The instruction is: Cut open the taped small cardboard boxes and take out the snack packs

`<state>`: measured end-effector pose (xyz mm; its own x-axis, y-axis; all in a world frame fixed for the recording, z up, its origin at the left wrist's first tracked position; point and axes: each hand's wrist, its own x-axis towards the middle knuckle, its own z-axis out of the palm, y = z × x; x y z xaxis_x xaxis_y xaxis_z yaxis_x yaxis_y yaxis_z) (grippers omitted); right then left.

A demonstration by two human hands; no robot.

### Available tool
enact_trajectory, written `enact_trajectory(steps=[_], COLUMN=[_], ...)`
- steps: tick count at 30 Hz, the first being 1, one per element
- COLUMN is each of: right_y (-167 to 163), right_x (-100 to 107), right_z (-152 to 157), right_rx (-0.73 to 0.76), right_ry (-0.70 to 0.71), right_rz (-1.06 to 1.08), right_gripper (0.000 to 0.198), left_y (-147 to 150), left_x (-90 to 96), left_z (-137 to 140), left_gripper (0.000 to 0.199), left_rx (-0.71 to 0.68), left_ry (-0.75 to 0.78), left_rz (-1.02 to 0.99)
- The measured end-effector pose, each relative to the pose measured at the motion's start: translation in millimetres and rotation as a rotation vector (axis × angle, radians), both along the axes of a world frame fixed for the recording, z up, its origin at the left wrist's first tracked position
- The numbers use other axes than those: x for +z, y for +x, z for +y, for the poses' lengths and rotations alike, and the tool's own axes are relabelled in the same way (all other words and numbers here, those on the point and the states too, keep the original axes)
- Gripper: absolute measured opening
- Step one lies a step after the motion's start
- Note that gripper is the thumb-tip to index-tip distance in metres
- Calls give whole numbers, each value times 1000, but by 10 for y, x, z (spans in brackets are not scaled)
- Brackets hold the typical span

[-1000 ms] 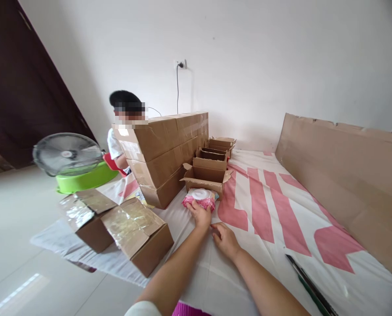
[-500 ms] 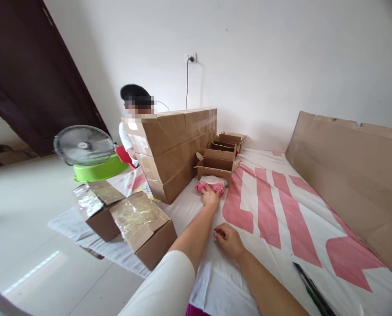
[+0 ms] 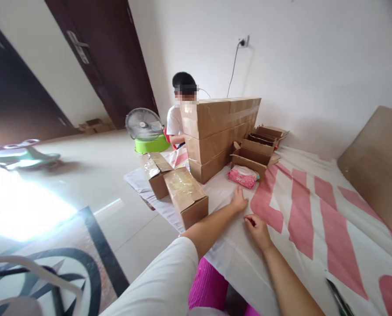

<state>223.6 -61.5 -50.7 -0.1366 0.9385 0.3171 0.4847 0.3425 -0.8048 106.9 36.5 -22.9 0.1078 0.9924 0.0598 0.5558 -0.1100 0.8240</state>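
My left hand [image 3: 239, 200] is stretched forward low over the cloth with its fingers extended, and it holds nothing. Just past its fingertips lies a pink and white soft pack [image 3: 242, 176], which looks like a pack of wipes, apart from the hand. The pack rests against the front of an open cardboard box [image 3: 251, 160]. Closer to me, my right hand [image 3: 258, 229] stays by the cloth, its fingers curled in and nothing visible in them.
Stacked cardboard boxes [image 3: 212, 140] stand left of the open boxes. Two taped boxes [image 3: 184, 191] sit at the table's left edge. A cutter knife [image 3: 339, 298] lies at right, near a cardboard sheet [image 3: 373, 162]. Beyond are a person [image 3: 176, 120] and a fan [image 3: 144, 125].
My left hand has come off the pink pack and drawn back toward me. The view has swung left, bringing more floor and the door into sight. My right hand stays curled.
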Motion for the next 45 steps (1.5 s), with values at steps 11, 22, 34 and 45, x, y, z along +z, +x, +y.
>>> enact_trajectory(steps=[11,22,34,45], right_y=[-8,-91,-256,1371], right_x=[18,92,233,559], right_z=[-51,-117,-608,-1721], right_rx=[4,7,153,-106], right_ry=[-32,-23,-226,-404], right_rz=[-41,-126,338,198], right_gripper=[35,31,124,90], left_y=[-2026,-3062,-1656,-865], left_x=[694,697,361,365], left_z=[-1627,-828,-1284,-1985], left_gripper=[38,36,40,49], left_rx=[-668,602,212,-310], left_ry=[-42,621,634,859], left_rz=[-191,-35,143,23])
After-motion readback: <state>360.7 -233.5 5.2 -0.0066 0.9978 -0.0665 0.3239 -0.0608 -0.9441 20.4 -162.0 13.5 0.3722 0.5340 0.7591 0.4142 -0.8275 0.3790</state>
